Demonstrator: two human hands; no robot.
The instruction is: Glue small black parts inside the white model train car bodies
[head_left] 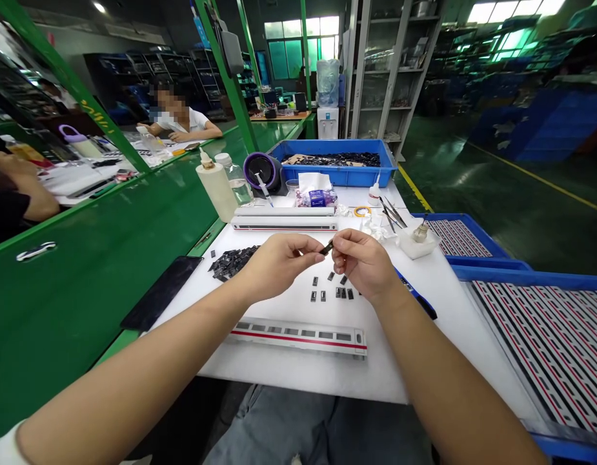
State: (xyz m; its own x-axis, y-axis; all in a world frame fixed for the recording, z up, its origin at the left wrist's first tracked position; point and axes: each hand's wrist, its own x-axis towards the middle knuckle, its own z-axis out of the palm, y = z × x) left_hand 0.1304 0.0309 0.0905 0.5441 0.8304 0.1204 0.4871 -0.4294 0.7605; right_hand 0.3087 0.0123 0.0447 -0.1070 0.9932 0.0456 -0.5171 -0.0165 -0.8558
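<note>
Both of my hands meet above the white work mat [279, 368]. My left hand [279, 261] and my right hand [363, 261] pinch one small black plastic part [326, 247] between their fingertips. Several more small black parts [334, 292] lie on the mat just below them. A pile of black parts [230, 261] sits to the left. A white model train body with a red stripe [298, 336] lies nearest me. Another white train body [284, 224] lies beyond the hands.
At the back stand a blue bin of black parts [337, 165], glue bottles [217, 187] and a purple round container [262, 171]. Tweezers [391, 214] and a small white dish [417, 242] lie right. Blue trays of striped train bodies [550, 342] fill the right. A black phone [161, 300] lies left; other people sit across the green divider.
</note>
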